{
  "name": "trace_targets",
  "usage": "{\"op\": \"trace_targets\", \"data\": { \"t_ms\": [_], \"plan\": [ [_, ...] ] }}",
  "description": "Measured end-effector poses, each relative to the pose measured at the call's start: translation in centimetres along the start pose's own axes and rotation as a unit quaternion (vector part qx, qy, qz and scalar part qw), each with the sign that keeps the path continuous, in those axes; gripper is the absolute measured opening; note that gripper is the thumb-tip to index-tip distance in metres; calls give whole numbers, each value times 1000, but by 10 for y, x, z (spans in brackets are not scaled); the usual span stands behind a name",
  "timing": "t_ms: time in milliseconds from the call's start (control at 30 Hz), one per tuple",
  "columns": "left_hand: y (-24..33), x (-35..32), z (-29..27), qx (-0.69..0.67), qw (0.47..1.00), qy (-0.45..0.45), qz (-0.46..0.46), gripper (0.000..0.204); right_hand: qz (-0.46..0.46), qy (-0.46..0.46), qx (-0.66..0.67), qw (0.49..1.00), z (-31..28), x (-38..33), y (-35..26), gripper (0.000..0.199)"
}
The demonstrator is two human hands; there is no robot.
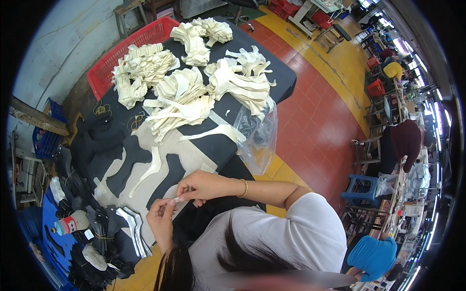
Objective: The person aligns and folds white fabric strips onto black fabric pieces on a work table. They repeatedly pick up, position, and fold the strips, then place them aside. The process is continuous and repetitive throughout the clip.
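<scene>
Both your hands work over the near edge of the beige sheet (191,150). Your left hand (162,213) comes in from the near side, thumb and fingers pinched on a small pale piece (177,199). Your right hand (196,186), gold bracelet (245,187) at the wrist, reaches in from the right and pinches the same piece; fingertips of the two hands almost meet. The piece is largely covered by your fingers, its shape hard to make out.

On the sheet: one curved cream strip (151,170), lying loose, and dark curved pieces (128,167). Beyond the sheet: heaped cream pieces (179,97), and past them a red basket (104,70). Right of the sheet's far part: a clear plastic bag (266,145). By its near left edge: silver curved pieces (136,230); farther left, a bottle (76,222) with a red-and-white label.
</scene>
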State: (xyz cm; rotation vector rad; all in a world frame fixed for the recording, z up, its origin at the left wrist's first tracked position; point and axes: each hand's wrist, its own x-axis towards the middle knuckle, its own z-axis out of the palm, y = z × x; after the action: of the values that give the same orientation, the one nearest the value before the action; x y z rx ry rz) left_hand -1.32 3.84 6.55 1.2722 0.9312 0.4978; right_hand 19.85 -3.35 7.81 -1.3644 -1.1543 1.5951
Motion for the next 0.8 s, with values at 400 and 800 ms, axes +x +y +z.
{"op": "trace_targets", "data": {
  "t_ms": [400,800],
  "plan": [
    [-8,-2,-14,43,999,32,-4,13,21,-9,-33,999,-4,8,-1,20],
    [-24,-13,-20,187,969,155,53,13,38,27,-121,991,-2,32,-4,17]
  ]
}}
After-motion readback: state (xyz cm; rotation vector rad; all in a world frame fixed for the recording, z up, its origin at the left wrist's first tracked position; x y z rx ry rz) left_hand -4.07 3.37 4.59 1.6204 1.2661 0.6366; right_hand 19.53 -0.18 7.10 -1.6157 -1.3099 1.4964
